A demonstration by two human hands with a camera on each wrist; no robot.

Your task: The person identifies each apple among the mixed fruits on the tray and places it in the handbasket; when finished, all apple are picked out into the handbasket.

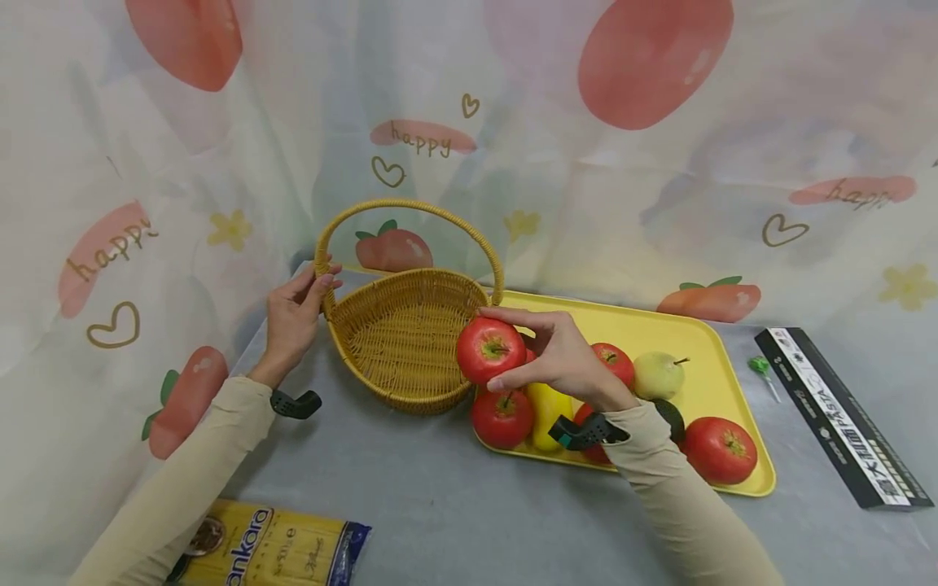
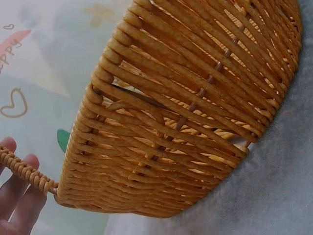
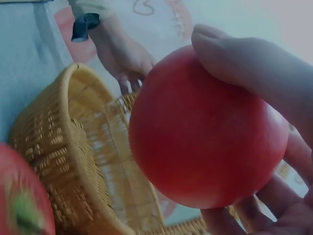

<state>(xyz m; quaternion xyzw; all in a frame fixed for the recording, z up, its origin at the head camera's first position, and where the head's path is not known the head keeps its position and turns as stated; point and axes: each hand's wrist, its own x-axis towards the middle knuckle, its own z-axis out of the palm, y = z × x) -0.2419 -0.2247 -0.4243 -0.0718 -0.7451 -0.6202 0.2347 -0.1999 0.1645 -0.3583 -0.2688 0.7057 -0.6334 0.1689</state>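
My right hand (image 1: 553,354) grips a red apple (image 1: 489,350), thumb on one side and fingers on the other, at the right rim of the wicker basket (image 1: 410,338). The same apple (image 3: 210,132) fills the middle of the right wrist view. My left hand (image 1: 295,317) holds the basket's handle (image 1: 410,203) near its left base, fingers curled round it in the left wrist view. No fruit shows inside the basket. Just below the held apple, another red apple (image 1: 502,419) lies on the yellow tray (image 1: 703,350), beside a yellow fruit (image 1: 548,415).
Further right on the tray are a pale green pear (image 1: 658,374), a large red apple (image 1: 721,450) and a dark green fruit (image 1: 669,419). Past the tray lie a green lollipop (image 1: 762,370) and a long black pasta box (image 1: 839,415). A pasta packet (image 1: 286,545) lies front left.
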